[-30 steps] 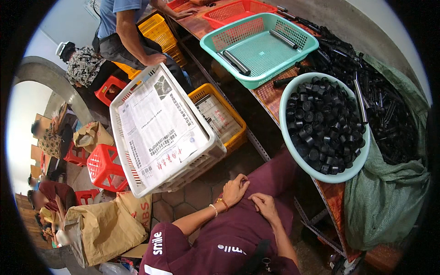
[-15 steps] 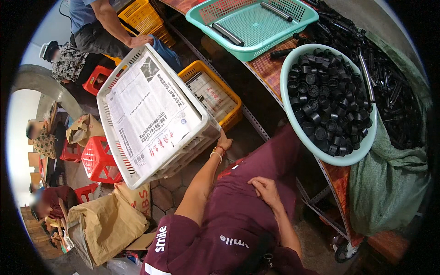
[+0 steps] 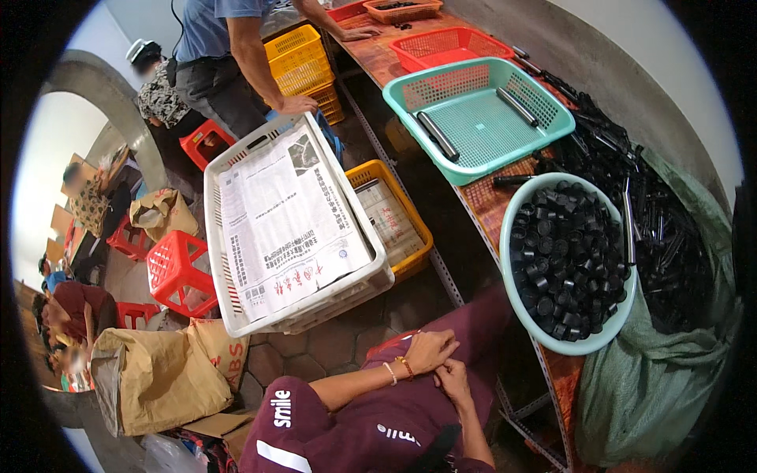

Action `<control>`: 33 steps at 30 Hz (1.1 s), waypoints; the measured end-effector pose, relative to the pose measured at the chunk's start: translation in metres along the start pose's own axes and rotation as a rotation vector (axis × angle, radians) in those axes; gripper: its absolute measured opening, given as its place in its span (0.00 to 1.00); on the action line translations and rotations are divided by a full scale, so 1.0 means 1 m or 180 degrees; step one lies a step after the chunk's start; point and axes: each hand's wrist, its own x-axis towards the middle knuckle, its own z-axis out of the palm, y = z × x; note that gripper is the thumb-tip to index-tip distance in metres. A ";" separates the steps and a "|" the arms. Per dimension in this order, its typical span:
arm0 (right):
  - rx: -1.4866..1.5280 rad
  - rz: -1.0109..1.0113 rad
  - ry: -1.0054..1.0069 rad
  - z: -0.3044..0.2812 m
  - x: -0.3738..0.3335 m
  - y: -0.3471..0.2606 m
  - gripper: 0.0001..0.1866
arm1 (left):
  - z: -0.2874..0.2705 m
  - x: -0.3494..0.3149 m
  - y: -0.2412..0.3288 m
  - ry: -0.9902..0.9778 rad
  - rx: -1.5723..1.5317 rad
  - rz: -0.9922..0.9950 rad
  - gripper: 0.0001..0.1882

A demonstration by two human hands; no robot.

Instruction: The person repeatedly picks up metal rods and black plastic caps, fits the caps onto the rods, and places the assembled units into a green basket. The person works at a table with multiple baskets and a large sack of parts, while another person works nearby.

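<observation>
My left hand (image 3: 431, 351), with two bracelets at the wrist, lies over my lap, its fingers bent together and nothing visible in them. Just beside it, my right hand (image 3: 453, 381) rests on the maroon clothing with curled fingers and nothing seen in its grip. Ahead and to the left stands a stack of white plastic baskets (image 3: 376, 254), the top one covered by a printed newspaper sheet (image 3: 276, 217). Right of my hands, a pale green basin (image 3: 512, 303) on the table holds many short black caps (image 3: 564, 260). A silver tube (image 3: 628, 221) leans at its rim.
A turquoise basket (image 3: 473, 130) with two dark tubes and a red basket (image 3: 441, 49) sit farther along the table. Black parts (image 3: 670, 189) pile on green sacking. Yellow crates (image 3: 300, 59), red stools (image 3: 180, 272) and a brown sack (image 3: 162, 378) surround me. A co-worker's hand (image 3: 298, 105) touches the white basket.
My left hand has let go of the white basket's near corner and come back to my lap beside my right hand. The view has shifted, showing more of the table's far end.
</observation>
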 end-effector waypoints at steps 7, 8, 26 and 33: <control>-0.0021 0.0015 0.0061 -0.003 0.001 0.005 0.11 | 0.005 0.005 0.000 -0.0041 0.0224 0.0014 0.14; -0.0073 -0.0026 0.0056 -0.003 0.002 0.006 0.11 | 0.005 0.005 0.000 -0.0043 0.0226 -0.0001 0.14; 0.0146 -0.0024 0.0070 0.000 -0.004 0.000 0.12 | 0.005 0.003 0.001 0.0021 0.0265 -0.0009 0.13; 0.0161 0.0093 0.0087 0.000 -0.003 0.000 0.10 | 0.004 0.004 0.002 0.0010 0.0133 0.0008 0.13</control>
